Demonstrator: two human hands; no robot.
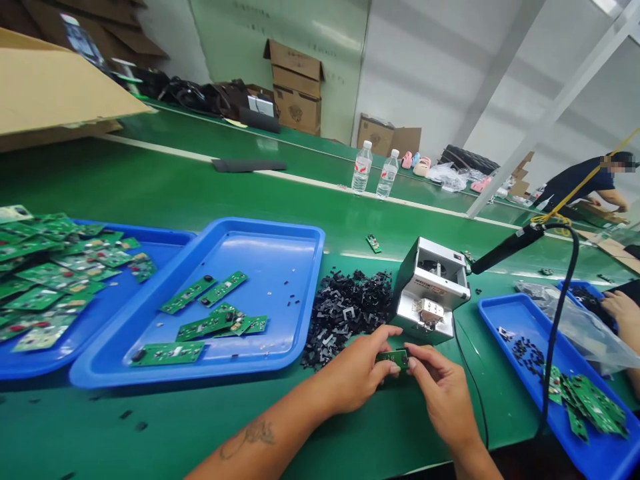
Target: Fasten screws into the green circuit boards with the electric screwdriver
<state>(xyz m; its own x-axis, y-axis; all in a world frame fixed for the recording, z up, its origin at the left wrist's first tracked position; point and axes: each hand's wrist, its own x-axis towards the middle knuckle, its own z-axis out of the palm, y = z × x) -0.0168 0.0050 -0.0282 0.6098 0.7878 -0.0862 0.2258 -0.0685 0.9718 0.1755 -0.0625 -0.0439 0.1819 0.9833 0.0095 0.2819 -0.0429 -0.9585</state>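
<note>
A small green circuit board (393, 358) is held between my two hands, just in front of a silver-and-black bench machine (434, 283). My left hand (363, 367) is closed on its left end, thumb on the near side. At the right end, the thumb and fingertips of my right hand (443, 383) pinch the board's edge; whether they also hold a tiny part there I cannot tell. Beside the machine lies a heap of small black plastic parts (345, 313). A blue tray (313, 293) on the left holds several circuit boards (220, 323).
Another blue tray (175, 235) heaped with boards stands far left. At right, a blue tray (493, 320) holds boards and black parts, near a co-worker's hand (623, 310). A black cable (557, 333) hangs before it. Two water bottles (362, 168) stand behind the machine.
</note>
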